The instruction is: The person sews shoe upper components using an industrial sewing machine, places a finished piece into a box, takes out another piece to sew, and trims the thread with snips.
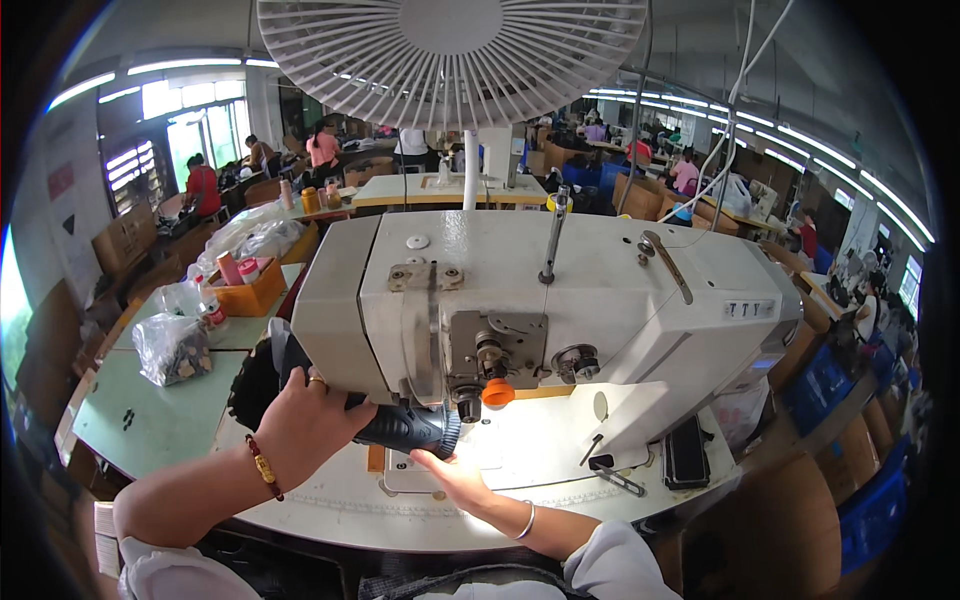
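Note:
A dark grey-blue shoe [400, 428] lies tilted under the head of a white sewing machine [590, 300], with a ridged edge at its right end. Its black, lugged part [254, 388] shows at the left, partly behind the machine head. My left hand [312, 425] is closed over the shoe's upper side. At the right end my right hand [458, 482] grips the ridged edge, thumb showing and the other fingers largely hidden. The needle area is hidden behind the machine's lower parts. An orange knob [497, 392] sits on the machine's front.
A black phone-like object [686, 455] and a small metal tool [618, 480] lie on the machine's right bed. On the green side table [150, 410] are a plastic bag [172, 350], a bottle [211, 308] and an orange bin [250, 290]. A fan [450, 60] hangs overhead; people work farther back.

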{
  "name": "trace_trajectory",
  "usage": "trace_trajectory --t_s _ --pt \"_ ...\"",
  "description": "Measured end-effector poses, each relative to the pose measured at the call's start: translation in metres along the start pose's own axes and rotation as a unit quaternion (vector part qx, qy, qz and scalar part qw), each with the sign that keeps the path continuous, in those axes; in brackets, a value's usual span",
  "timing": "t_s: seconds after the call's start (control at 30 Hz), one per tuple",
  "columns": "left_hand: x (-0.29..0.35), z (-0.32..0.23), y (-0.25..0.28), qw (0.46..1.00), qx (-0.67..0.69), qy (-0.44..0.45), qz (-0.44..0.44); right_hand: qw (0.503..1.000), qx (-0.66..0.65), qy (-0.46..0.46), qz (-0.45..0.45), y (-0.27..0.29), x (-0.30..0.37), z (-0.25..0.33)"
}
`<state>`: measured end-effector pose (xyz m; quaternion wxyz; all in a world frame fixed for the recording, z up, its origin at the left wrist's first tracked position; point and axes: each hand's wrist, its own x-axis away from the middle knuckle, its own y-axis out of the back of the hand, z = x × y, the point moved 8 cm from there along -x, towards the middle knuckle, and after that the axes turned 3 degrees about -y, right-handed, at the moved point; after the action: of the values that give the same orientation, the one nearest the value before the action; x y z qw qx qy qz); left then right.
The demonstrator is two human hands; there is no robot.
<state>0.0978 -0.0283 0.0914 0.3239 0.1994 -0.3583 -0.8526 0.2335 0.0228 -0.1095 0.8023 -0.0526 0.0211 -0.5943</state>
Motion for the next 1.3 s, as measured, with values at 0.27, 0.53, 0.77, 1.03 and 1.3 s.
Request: trace_trajectory --t_s 0.27,0.53,0.77,1.03,1.3 --pt "0.019 -0.019 -0.017 0.984 0.160 0.069 -0.019 0.992 -0.040 0.047 0.109 0.013 0.007 0.020" --pt "0.007 0.010 -0.026 0.973 0.229 0.007 0.000 0.990 0.073 0.095 0.071 0.024 -0.003 0.015" --pt "0.012 -0.006 -0.030 0.951 0.299 0.082 -0.008 0.982 0.143 0.018 0.120 0.031 0.009 0.024" --pt "0.019 -0.038 -0.009 0.995 0.079 0.053 0.002 0.992 0.065 -0.017 0.106 0.016 0.013 0.035" --pt "0.025 -0.099 -0.041 0.987 0.037 0.155 0.032 0.977 0.189 0.042 0.090 0.028 0.013 0.043"
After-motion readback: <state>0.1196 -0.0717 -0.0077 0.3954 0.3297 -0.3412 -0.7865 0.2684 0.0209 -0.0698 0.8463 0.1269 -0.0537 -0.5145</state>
